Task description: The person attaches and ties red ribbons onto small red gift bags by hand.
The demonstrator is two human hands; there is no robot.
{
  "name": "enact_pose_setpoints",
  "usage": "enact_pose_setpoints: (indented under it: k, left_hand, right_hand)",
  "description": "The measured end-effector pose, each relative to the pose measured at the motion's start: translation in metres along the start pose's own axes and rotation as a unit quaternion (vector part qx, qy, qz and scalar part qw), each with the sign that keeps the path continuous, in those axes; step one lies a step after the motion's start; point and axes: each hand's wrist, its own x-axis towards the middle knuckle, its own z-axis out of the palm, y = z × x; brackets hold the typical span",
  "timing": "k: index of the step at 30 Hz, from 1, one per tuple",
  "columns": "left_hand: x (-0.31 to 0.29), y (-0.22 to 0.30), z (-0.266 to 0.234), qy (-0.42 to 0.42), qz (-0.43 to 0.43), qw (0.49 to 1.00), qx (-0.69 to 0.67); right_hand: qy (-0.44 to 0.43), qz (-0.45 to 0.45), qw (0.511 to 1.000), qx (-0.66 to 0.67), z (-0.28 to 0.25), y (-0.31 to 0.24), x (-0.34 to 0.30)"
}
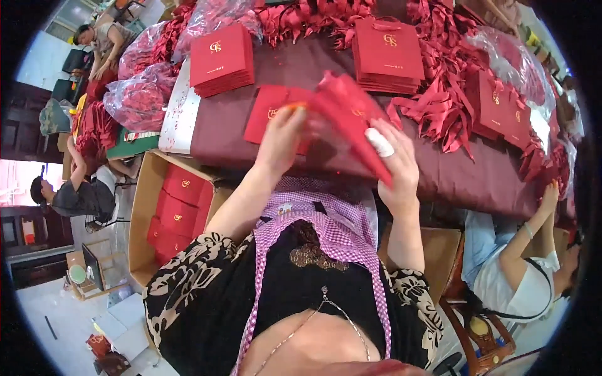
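On the maroon cloth-covered table over there, one stack of square red paper bags sits left, a second red paper-bag stack right. A single flat red paper bag lies between them, nearer the front edge. Loose red ribbons heap right of the second stack. Down left, an open brown cardboard box holds red paper packets.

Matt paper bag, glossy ribbons

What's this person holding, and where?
A red bag, by its right edge, in the right grip. The left grip is blurred; I can't tell what it holds.
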Motion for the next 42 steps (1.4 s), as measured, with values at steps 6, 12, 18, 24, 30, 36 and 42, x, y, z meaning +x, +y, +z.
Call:
enact_pose_setpoints:
  k: [6,12,18,24,30,36,42]
  left_hand:
    - [0.002,0.046,-0.013,0.134,0.226,0.939,0.224]
    - [0.007,0.055,-0.032,0.138,0.333,0.846,0.393]
    - [0.013,0.032,-0.019,-0.041,0.318,0.778,0.541]
    - [0.042,0.012,-0.006,-0.064,0.186,0.689,0.698]
    - [0.065,0.001,-0.010,-0.058,0.207,0.672,0.709]
    - [0.042,-0.004,-0.018,-0.038,0.222,0.682,0.695]
    - [0.043,-0.005,-0.023,-0.039,0.219,0.714,0.664]
  right_hand:
    - [-0.114,-0.069,0.980,-0.149,0.028,0.014,-0.006]
    - [-0.113,-0.073,0.981,-0.138,0.062,0.013,-0.019]
    - [-0.221,-0.022,0.968,-0.115,0.063,0.006,-0.029]
    - [-0.283,-0.009,0.956,-0.074,0.047,0.012,-0.015]
    - [-0.322,-0.012,0.947,0.010,0.035,0.034,-0.005]
    - [-0.158,0.060,0.983,-0.075,-0.011,0.063,0.001]
    - [-0.239,0.069,0.948,-0.198,-0.028,0.102,-0.020]
